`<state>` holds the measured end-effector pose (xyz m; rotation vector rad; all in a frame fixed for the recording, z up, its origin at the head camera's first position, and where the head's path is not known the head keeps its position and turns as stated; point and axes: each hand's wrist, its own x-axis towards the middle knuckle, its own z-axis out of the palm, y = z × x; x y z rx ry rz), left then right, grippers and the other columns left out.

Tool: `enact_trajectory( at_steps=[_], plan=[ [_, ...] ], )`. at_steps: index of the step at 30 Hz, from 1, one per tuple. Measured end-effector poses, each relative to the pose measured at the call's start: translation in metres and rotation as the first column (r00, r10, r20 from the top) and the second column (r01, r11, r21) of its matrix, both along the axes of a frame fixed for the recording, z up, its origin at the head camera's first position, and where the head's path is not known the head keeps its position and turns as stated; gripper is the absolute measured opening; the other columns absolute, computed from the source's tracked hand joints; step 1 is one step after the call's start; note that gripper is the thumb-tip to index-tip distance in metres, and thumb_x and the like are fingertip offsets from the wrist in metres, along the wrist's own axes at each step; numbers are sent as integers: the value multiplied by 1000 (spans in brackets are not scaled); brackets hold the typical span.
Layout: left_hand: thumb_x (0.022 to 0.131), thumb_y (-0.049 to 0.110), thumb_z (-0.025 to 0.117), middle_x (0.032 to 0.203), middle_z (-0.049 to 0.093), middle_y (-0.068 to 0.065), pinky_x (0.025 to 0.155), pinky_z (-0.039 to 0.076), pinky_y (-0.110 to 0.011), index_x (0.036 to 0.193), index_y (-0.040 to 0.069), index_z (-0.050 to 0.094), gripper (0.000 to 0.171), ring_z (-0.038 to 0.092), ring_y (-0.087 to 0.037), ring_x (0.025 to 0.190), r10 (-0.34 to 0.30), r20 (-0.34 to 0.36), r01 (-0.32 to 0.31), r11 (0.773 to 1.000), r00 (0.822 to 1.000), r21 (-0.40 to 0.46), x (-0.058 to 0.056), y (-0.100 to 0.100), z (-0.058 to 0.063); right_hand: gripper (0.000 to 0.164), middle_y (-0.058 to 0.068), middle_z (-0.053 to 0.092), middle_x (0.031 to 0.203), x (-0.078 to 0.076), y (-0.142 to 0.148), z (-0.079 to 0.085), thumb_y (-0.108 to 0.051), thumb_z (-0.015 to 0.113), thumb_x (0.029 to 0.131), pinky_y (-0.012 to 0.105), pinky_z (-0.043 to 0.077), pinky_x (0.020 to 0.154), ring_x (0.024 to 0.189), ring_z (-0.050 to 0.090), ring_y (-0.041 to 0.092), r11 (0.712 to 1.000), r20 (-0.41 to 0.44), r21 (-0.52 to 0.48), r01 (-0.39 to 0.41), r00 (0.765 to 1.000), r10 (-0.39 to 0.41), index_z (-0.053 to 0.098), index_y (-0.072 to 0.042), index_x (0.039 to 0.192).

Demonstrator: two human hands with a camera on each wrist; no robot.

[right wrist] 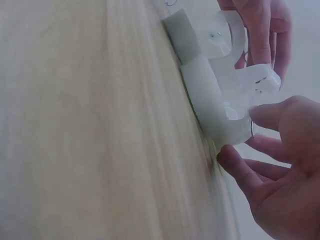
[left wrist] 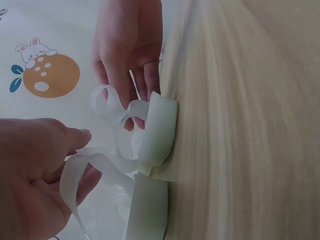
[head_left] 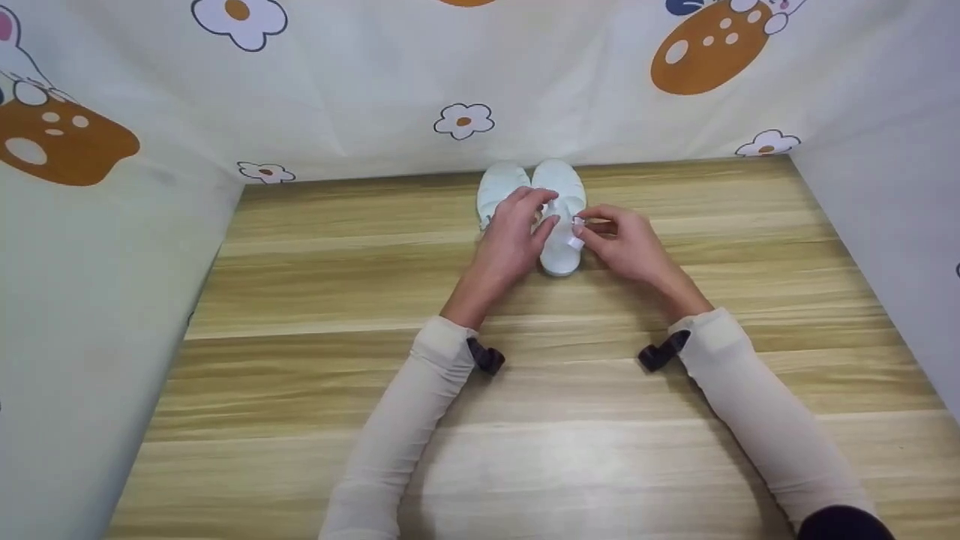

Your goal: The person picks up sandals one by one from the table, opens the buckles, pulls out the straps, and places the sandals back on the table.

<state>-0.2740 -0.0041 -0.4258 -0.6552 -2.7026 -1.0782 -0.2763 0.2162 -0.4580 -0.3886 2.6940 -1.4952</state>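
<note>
No word, brand or number can be read where the right hand (head_left: 630,244) grips a translucent white strap (head_left: 575,242) of a pale, rounded shoe (head_left: 560,260). Well apart from that grip, on the cream cloth (head_left: 360,90) printed with brown-and-white figures, small dark strokes (left wrist: 3,12) edge the left-wrist view, too cut off to tell whether they are lettering.

Cannot see the lower part of the left shoe (head_left: 501,182), hidden behind the left hand (head_left: 511,234) at the upper middle of the head view. Cannot name a thin dark line (right wrist: 252,129), too small, on the strap (head_left: 576,241) by the thumb of the right hand (head_left: 630,246) in the right wrist view. Lose the left sleeve (head_left: 386,435) and a dark round thing (head_left: 844,525) at the head view's lower edge, an orange print (head_left: 75,154) at its left.
</note>
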Motion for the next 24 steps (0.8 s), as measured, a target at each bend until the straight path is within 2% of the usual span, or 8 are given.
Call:
enact_trajectory(
  at_steps=[3,6,12,16,21,24],
  plan=[
    [107,17,70,126,70,-11,100,61,-30,129,6,73,24,69,-27,118,11,7,-11,999,1000,33,-2,0,0,36,17,73,139,0,0,-1,-26,73,106,49,58,110,130,71,34,1000,10,-6,-3,1000,3,72,-4,134],
    [106,16,72,124,71,-10,100,62,-30,124,6,74,21,69,-26,118,8,29,-10,997,1000,77,-4,0,0,36,17,72,139,-1,0,-2,-27,73,105,48,57,111,132,70,34,999,45,-33,9,999,-7,72,-2,132],
    [104,16,75,127,73,-9,102,62,-31,123,7,74,21,69,-24,119,-25,76,15,991,997,135,-2,0,3,36,14,71,137,-1,0,-3,-28,77,102,32,57,110,133,69,28,987,131,-136,82,989,-64,72,0,125],
    [104,14,74,126,75,-9,102,63,-33,123,7,74,20,69,-24,120,-45,70,35,989,997,142,0,-1,5,36,12,74,130,1,-3,-4,-28,80,100,21,57,103,128,69,22,967,158,-224,121,984,-87,74,-2,124],
    [105,12,72,129,75,-7,104,62,-33,124,9,75,19,71,-21,125,-63,103,44,984,993,174,3,-4,7,35,9,77,126,4,-4,-4,-27,82,99,19,60,95,119,70,14,939,188,-303,163,976,-108,74,-3,124],
    [105,11,71,130,75,-8,104,61,-31,124,8,76,20,71,-21,128,-78,121,53,979,990,196,4,-5,7,37,10,77,127,8,-2,-4,-29,81,100,19,61,93,115,70,13,935,189,-315,165,976,-108,72,-2,125]
  ],
)
